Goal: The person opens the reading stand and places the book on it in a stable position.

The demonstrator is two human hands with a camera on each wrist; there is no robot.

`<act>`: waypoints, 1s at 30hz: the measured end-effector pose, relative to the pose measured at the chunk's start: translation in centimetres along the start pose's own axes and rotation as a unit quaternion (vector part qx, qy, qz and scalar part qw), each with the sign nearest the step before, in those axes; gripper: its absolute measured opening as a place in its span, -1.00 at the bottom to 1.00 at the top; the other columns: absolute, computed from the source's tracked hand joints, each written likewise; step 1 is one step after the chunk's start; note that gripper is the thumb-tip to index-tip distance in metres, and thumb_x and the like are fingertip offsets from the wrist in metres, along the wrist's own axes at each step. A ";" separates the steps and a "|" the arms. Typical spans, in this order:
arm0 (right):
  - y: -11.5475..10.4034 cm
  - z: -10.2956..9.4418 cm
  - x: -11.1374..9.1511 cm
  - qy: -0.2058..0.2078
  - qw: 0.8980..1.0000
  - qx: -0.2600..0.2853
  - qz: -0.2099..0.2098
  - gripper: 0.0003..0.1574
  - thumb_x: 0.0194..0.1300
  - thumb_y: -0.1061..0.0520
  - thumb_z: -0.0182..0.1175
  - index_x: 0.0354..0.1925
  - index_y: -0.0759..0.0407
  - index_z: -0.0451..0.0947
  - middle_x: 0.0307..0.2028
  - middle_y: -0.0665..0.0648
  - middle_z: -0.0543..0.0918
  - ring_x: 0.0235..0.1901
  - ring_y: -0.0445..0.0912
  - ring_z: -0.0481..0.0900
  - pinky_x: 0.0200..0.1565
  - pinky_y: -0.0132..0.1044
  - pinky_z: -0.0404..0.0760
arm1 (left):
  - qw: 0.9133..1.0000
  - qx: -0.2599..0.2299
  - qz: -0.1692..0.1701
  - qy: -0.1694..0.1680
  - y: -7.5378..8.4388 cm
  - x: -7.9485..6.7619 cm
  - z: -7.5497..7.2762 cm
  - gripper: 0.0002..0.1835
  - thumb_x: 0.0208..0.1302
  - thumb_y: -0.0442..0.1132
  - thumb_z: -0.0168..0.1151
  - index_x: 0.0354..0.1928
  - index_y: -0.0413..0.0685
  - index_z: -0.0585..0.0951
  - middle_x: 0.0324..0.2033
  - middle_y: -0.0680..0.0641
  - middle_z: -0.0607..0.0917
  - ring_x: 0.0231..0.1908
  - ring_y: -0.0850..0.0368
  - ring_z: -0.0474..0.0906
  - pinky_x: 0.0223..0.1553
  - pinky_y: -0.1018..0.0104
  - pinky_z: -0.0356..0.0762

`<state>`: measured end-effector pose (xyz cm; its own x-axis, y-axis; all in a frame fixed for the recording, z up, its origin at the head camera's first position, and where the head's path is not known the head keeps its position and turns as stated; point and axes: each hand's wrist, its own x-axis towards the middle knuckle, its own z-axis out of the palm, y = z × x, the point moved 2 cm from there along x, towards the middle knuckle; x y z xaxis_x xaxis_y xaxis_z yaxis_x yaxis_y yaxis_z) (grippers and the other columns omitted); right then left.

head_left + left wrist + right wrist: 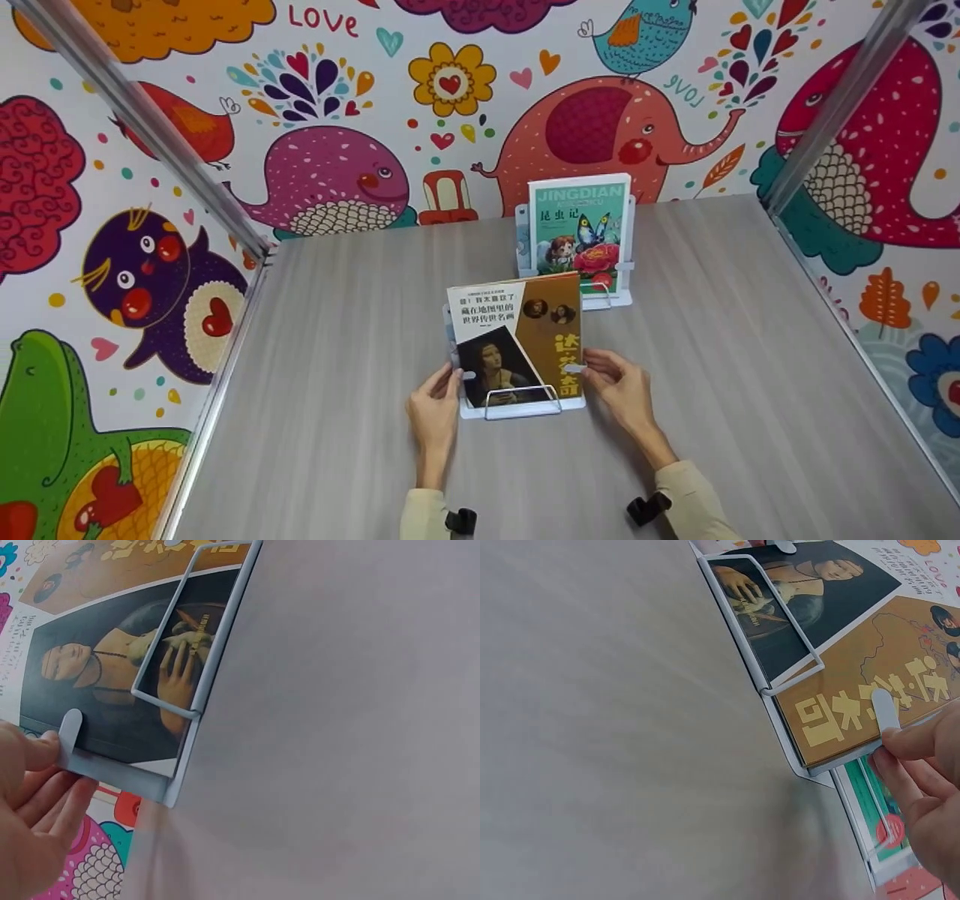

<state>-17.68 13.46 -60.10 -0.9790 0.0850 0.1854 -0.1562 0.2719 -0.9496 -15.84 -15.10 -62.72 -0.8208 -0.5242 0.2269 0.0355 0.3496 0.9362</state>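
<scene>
A brown, white and black art book [517, 337] leans on a pale book stand [523, 410], its front wire [161, 637] crossing the lower cover. At the stand's left edge, my left hand [435, 409] pinches the side by a small page clip [70, 731], thumb in front and fingers behind. My right hand [622, 386] grips the opposite side, with thumb and forefinger at the other clip [885, 709]. Farther back, a green book [577, 232] with a butterfly and a flower stands in a second stand [625, 298], partly hidden by the front one.
Both stands are on a grey wood-grain table [337, 375]. Cartoon-printed walls [450, 150] with metal corner posts [847, 105] enclose the back and sides. Black bands [649, 510] sit at both of the person's sleeves.
</scene>
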 end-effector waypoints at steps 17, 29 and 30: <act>1.5 4.7 1.8 -0.029 0.999 -0.012 -0.009 -0.67 0.20 0.42 0.37 -0.02 0.37 0.68 -0.11 0.32 0.78 -0.13 0.13 0.78 -0.08 -0.23 0.76 | 0.999 0.007 -0.025 0.040 -0.9 3.1 -2.4 -0.77 0.19 -0.35 0.46 -0.11 -0.28 0.78 -0.22 -0.26 0.81 -0.24 -0.12 0.80 -0.27 0.64 0.62; 0.9 7.2 2.8 -0.043 0.999 -0.003 -0.002 -0.68 0.21 0.44 0.35 -0.04 0.38 0.68 -0.11 0.34 0.77 -0.13 0.14 0.78 -0.09 -0.21 0.76 | 0.997 0.016 -0.052 0.058 -1.4 5.2 -3.5 -0.76 0.21 -0.36 0.44 -0.10 -0.30 0.77 -0.19 -0.29 0.80 -0.20 -0.16 0.79 -0.24 0.61 0.65; 0.8 7.4 2.8 -0.043 0.999 0.001 -0.003 -0.69 0.20 0.44 0.36 -0.04 0.39 0.69 -0.12 0.34 0.78 -0.13 0.14 0.78 -0.09 -0.21 0.76 | 0.997 0.016 -0.054 0.060 -1.5 5.3 -3.7 -0.76 0.20 -0.36 0.44 -0.09 -0.31 0.77 -0.20 -0.30 0.80 -0.20 -0.17 0.79 -0.26 0.65 0.62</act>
<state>-21.55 6.78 -62.21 -0.9857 0.0013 0.1682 -0.1616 0.2699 -0.9492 -18.16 -21.25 -61.96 -0.7442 -0.6493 0.1570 -0.0696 0.3090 0.9485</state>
